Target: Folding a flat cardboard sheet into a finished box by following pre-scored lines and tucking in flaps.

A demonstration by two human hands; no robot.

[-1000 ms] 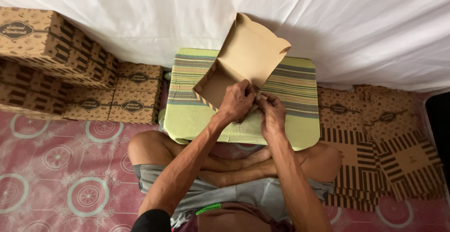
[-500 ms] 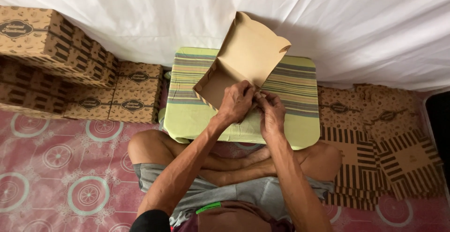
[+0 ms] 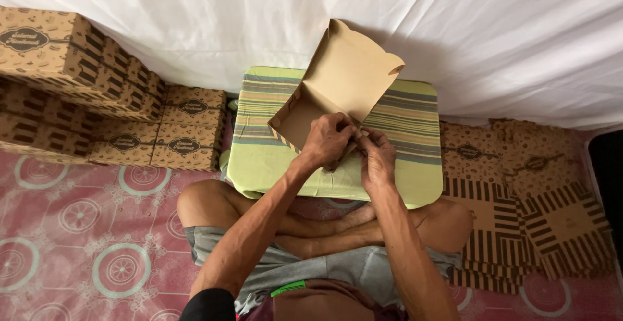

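A brown cardboard box [image 3: 344, 77], half folded with its lid flap standing up, rests on a green striped cushion [image 3: 259, 159] in front of me. My left hand [image 3: 328, 140] grips the near corner of the box, fingers curled over its edge. My right hand [image 3: 376, 159] pinches the same corner from the right, touching the left hand. The corner itself is hidden under my fingers. I sit cross-legged behind the cushion.
Finished printed boxes [image 3: 78, 100] are stacked at the left against a white sheet [image 3: 487, 35]. Flat unfolded box blanks [image 3: 519, 197] lie in a pile at the right. The floor [image 3: 84, 230] is a pink patterned mat.
Both hands stay on the box's near corner; only small finger movements show. The box and its raised flap have barely shifted.
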